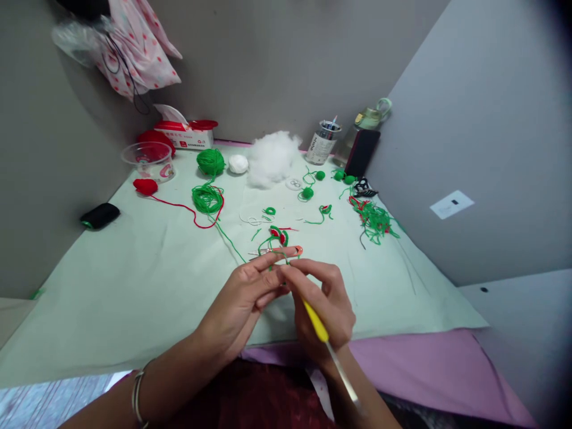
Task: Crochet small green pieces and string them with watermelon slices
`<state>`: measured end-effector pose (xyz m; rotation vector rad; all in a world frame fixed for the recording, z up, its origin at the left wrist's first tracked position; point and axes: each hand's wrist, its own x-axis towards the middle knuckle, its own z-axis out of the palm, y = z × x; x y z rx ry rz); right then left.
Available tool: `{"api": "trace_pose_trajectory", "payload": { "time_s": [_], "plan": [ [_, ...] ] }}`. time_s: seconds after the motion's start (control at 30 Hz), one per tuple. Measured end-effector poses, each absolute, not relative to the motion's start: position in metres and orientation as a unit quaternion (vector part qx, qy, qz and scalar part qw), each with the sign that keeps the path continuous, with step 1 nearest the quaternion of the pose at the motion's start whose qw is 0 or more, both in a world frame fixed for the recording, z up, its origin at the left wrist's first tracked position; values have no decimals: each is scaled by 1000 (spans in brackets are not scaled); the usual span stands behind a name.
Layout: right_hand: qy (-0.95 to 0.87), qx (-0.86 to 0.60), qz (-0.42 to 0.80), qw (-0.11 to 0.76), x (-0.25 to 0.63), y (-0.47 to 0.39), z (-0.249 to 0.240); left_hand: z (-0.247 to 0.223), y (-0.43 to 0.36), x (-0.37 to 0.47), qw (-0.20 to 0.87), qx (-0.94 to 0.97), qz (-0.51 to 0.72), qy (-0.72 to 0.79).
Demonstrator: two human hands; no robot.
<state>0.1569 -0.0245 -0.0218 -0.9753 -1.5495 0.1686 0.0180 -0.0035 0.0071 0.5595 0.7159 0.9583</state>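
My right hand [324, 298] grips a crochet hook [316, 322] by its yellow handle, the metal end pointing back toward me. Fingertips meet in front of me, where my left hand [245, 289] pinches green yarn, its index finger stretched out with the strand over it. The small piece between the fingers is mostly hidden. That strand runs from a loose green yarn coil [207, 198] and a green yarn ball [211, 161]. Just beyond my fingers lie a red and green crocheted piece [279, 235] and orange-handled scissors [295, 251], partly covered by my hand.
White stuffing [273, 158] sits at the back beside a white yarn ball [238, 164]. On the right are yarn scraps [374, 220], a phone [363, 154] and a pen jar [322, 143]. A plastic tub [149, 162] and black thread spool [100, 216] stand left.
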Motion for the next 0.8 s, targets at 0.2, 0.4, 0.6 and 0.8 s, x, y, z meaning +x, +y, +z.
{"api": "trace_pose_trajectory", "payload": {
  "time_s": [0.2, 0.4, 0.6, 0.8],
  "plan": [
    [-519, -419, 313, 676, 164, -19, -9, 6, -1, 15, 754, 292, 475, 348],
    [-662, -431, 58, 611, 156, -26, -20, 7, -8, 24, 752, 286, 490, 334],
    [-552, -432, 235, 673, 169, -22, -14, 5, 0, 11, 830, 236, 405, 302],
    [-565, -420, 298, 645, 168, -22, -9, 4, -5, 16, 724, 351, 471, 361]
  ]
}}
